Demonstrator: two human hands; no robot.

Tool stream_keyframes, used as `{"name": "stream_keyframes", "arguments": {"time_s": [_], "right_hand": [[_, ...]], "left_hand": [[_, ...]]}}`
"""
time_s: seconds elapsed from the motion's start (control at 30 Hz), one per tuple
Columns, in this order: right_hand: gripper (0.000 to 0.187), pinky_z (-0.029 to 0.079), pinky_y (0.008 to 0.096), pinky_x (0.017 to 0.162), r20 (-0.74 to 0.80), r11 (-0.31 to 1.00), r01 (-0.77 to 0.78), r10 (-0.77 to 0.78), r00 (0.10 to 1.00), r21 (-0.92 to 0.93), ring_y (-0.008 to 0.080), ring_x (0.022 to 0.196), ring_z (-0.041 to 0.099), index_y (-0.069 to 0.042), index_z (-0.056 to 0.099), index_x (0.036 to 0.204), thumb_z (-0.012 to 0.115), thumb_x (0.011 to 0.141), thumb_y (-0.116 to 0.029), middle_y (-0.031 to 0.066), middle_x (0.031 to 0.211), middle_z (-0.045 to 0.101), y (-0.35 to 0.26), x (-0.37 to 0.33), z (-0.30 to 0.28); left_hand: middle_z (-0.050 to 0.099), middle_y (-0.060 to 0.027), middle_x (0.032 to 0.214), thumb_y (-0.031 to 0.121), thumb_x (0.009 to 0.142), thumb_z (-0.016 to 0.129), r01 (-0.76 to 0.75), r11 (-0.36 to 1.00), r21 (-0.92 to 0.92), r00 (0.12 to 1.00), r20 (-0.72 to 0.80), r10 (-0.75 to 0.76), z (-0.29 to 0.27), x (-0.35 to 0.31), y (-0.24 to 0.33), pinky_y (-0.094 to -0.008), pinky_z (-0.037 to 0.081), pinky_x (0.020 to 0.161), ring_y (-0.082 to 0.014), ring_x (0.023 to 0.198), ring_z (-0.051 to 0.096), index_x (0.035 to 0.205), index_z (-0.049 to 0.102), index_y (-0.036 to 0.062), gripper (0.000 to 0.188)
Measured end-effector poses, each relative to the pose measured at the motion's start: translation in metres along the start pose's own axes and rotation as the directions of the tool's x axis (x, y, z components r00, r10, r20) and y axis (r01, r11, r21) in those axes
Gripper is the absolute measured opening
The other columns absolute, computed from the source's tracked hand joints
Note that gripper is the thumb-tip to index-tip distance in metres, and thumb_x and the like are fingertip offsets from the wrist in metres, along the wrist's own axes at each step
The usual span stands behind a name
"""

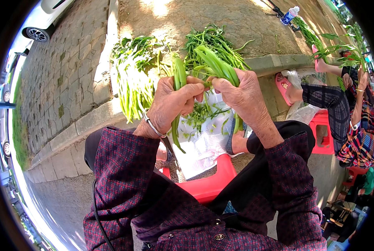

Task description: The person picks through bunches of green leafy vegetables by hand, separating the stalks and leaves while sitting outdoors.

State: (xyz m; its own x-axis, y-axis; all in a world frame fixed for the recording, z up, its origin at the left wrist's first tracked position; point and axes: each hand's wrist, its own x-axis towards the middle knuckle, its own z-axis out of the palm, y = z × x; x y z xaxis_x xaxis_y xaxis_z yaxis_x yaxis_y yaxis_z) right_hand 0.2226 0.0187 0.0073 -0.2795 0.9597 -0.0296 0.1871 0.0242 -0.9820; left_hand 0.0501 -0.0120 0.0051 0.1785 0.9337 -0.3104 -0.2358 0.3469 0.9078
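Observation:
My left hand [172,100] is closed round a few green stalks [179,72], whose lower ends hang below the palm. A thicker bunch of pale green stalks [216,62] is gripped in my right hand [244,94], pointing up and to the left. The thumbs and fingertips nearly meet over a short green piece between them. Below the hands, torn leaves and bits of stem [200,115] lie on a white plastic sheet [199,161]. Two heaps of leafy stalks lie beyond: one at the left [132,79], another farther back [215,42].
A red plastic stool [208,184] is between my legs. At right another person [354,100] holds leafy stems, beside a second red stool [321,134]. A stone curb [90,119] runs past the heaps. A bottle [289,16] stands far right; a white car [44,19] is far left.

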Motion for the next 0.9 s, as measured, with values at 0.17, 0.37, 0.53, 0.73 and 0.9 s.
{"name": "stream_keyframes", "arguments": {"time_s": [0.17, 0.37, 0.53, 0.73, 0.9], "right_hand": [[0.021, 0.042, 0.0300, 0.051, 0.020, 0.982, 0.026, -0.023, 1.000, -0.186, 0.0090, 0.054, 0.048, 0.003, 0.060, 0.078, 0.061, 0.077, -0.017, 0.0059, 0.058, 0.055, -0.001, 0.000, -0.004], [0.020, 0.042, 0.0321, 0.051, 0.155, 0.947, 0.120, -0.077, 0.985, -0.297, 0.0119, 0.052, 0.048, 0.003, 0.059, 0.073, 0.061, 0.073, -0.016, 0.0095, 0.057, 0.054, 0.006, 0.000, -0.005], [0.018, 0.040, 0.0322, 0.049, 0.273, 0.948, 0.056, 0.033, 0.961, -0.312, 0.0100, 0.051, 0.043, 0.004, 0.056, 0.069, 0.059, 0.072, -0.013, 0.0078, 0.052, 0.046, 0.003, -0.001, -0.004], [0.015, 0.037, 0.0273, 0.046, 0.169, 0.990, -0.001, 0.026, 0.985, -0.142, 0.0051, 0.052, 0.040, 0.003, 0.055, 0.068, 0.057, 0.073, -0.011, -0.0013, 0.052, 0.046, 0.002, -0.002, 0.001], [0.015, 0.035, 0.0253, 0.045, 0.063, 0.999, -0.038, 0.037, 0.997, 0.003, 0.0030, 0.053, 0.039, 0.002, 0.054, 0.067, 0.056, 0.075, -0.011, -0.0046, 0.054, 0.046, -0.002, -0.003, 0.008]], "left_hand": [[0.057, -0.0023, 0.065, 0.011, 0.083, 0.062, -0.019, 0.969, 0.245, 0.996, -0.081, 0.040, 0.001, 0.000, -0.001, -0.0182, 0.027, 0.040, -0.0026, 0.044, 0.038, 0.086, 0.065, 0.0006, 0.011], [0.056, 0.0031, 0.062, 0.009, 0.081, 0.063, -0.209, 0.891, 0.403, 0.978, 0.071, 0.197, -0.005, 0.004, -0.010, -0.0205, 0.036, 0.046, -0.0032, 0.053, 0.046, 0.079, 0.067, 0.0018, 0.008], [0.054, 0.0049, 0.062, 0.007, 0.080, 0.063, -0.200, 0.830, 0.521, 0.980, 0.122, 0.160, -0.007, 0.001, -0.012, -0.0219, 0.038, 0.049, -0.0028, 0.057, 0.046, 0.080, 0.066, 0.0009, 0.007], [0.054, 0.0048, 0.062, 0.005, 0.080, 0.062, -0.295, 0.826, 0.480, 0.951, 0.069, 0.300, 0.002, 0.000, -0.012, -0.0213, 0.037, 0.050, -0.0026, 0.058, 0.046, 0.081, 0.066, 0.0013, 0.006], [0.057, 0.0021, 0.064, 0.005, 0.081, 0.061, -0.285, 0.871, 0.400, 0.947, -0.020, 0.320, 0.005, -0.002, -0.012, -0.0208, 0.038, 0.051, -0.0035, 0.059, 0.049, 0.081, 0.067, 0.0000, 0.007]]}}
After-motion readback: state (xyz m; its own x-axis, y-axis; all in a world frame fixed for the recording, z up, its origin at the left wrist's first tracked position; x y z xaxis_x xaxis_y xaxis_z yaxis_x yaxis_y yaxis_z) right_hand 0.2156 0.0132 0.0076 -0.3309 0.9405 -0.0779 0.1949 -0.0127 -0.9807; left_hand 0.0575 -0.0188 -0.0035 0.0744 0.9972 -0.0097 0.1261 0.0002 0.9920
